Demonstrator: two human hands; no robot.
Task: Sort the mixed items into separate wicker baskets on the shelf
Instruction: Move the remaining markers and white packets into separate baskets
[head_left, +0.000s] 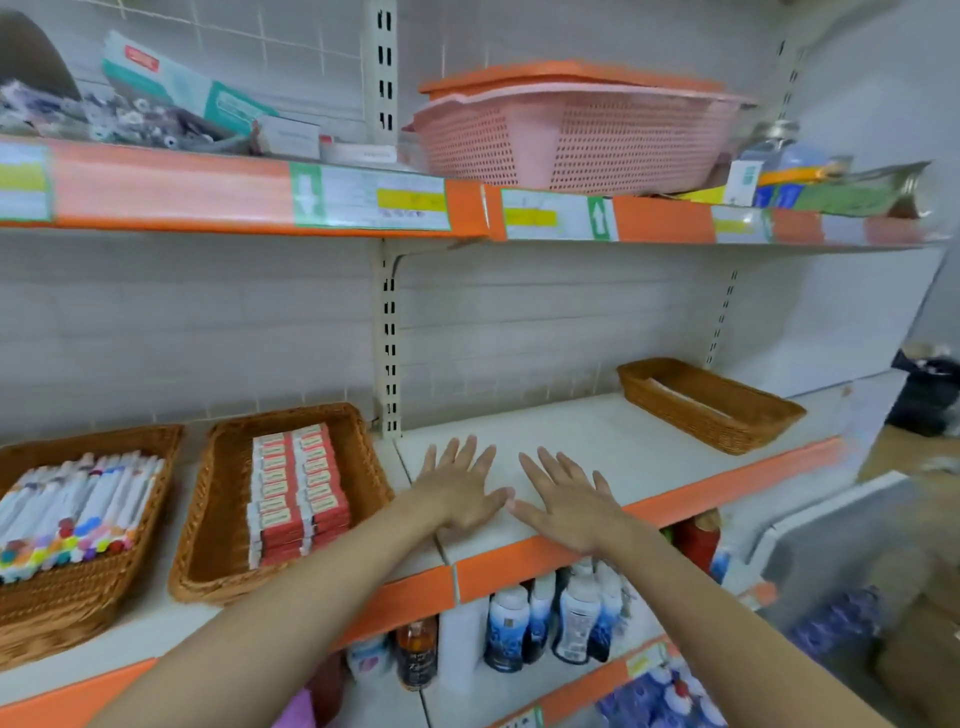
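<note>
Both hands lie flat, palms down, fingers straight and spread, on the middle shelf (597, 431); neither holds anything. Left hand (460, 491) and right hand (569, 499) sit just beside each other, thumbs nearly touching, close to the shelf's near orange edge (524, 564).

Left of the hands: a wicker basket (218, 519) with red-and-white boxes (298, 491) packed in two neat columns along its right half. Its near right corner is just beside the left forearm. Further left, a second wicker basket (52, 597) filled with white markers (78, 509), coloured caps toward the near side.

Far right on the same shelf, well apart from the hands: a third, shallower wicker basket (709, 405); something pale lies inside, cannot tell what.

Bare white shelf surface runs between the hands and that right basket.

Above: upper shelf with a pink plastic basket (566, 135) under an orange lid, and blurred packets to the left. Below: bottles (550, 618) standing under the right forearm.
</note>
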